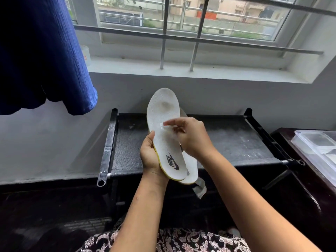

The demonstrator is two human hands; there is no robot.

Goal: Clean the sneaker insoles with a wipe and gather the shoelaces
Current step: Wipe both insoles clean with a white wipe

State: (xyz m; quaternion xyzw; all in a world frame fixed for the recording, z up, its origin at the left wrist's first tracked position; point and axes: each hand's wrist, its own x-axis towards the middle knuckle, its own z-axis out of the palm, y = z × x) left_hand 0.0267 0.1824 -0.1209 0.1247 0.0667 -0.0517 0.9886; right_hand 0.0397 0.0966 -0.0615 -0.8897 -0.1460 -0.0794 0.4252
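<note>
- Two white insoles are held stacked above the black rack (227, 142), toes raised toward the window sill (181, 73).
- The front insole (163, 124) is gripped along its left edge by the left hand (150, 157), fingers curled behind it and thumb laid on its face; a printed logo is seen near its heel, and a grey smudge near its toe.
- The second insole (191, 166) is seen only as an edge behind and to the right of the front one.
- A small white wipe (164, 124) is pinched between the thumb and fingertips of the right hand (190, 137) and pressed on the middle of the front insole.
- A pale strip (200, 188) is seen hanging below the insole heels, in front of the rack; what it is cannot be told.
- A clear plastic box (316, 144) is set on a dark surface just right of the rack.
- A blue cloth (41, 55) is hung well left of the rack.
</note>
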